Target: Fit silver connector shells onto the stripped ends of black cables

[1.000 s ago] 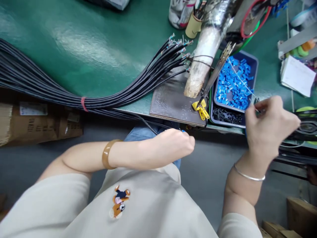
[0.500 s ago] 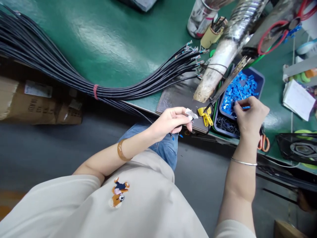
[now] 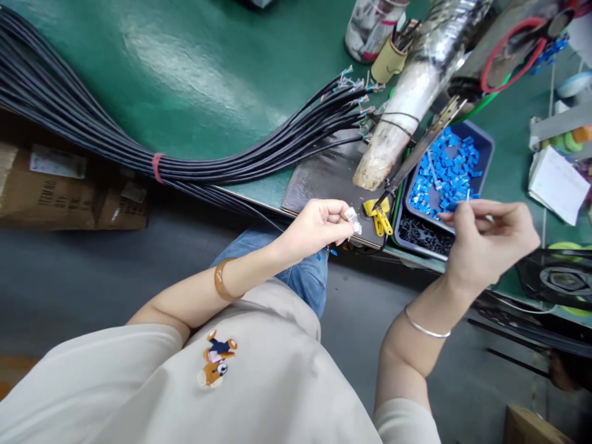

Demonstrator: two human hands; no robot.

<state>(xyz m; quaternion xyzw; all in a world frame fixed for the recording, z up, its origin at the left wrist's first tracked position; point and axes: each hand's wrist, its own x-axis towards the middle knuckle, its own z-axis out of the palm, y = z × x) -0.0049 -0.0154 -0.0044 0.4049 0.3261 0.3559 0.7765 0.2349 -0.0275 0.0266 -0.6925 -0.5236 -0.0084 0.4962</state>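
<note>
My left hand (image 3: 319, 229) is closed in a pinch on a small crumpled whitish scrap (image 3: 353, 219), just off the bench's front edge. Small blue tips (image 3: 332, 251) show below that hand; what they belong to is hidden. To the right, my right hand (image 3: 493, 240) has thumb and fingers pinched together, with a thin white stick (image 3: 468, 194) poking up from them. It is over the front right corner of a bin (image 3: 486, 151) of small blue connector-like parts (image 3: 446, 169). Small black pieces (image 3: 423, 234) fill the bin's front section.
A tied bundle of black cables (image 3: 222, 169) with bared wire ends crosses the bench (image 3: 194, 74). A foil-wrapped duct (image 3: 398, 135) slants down beside yellow-handled cutters (image 3: 380, 219). Red-handled scissors (image 3: 485, 68) hang at upper right; papers (image 3: 559, 185) lie beyond the bin.
My right hand has moved from over the blue parts toward the right and slightly nearer me, fingers still pinched. The left hand stays almost in place with the whitish scrap.
</note>
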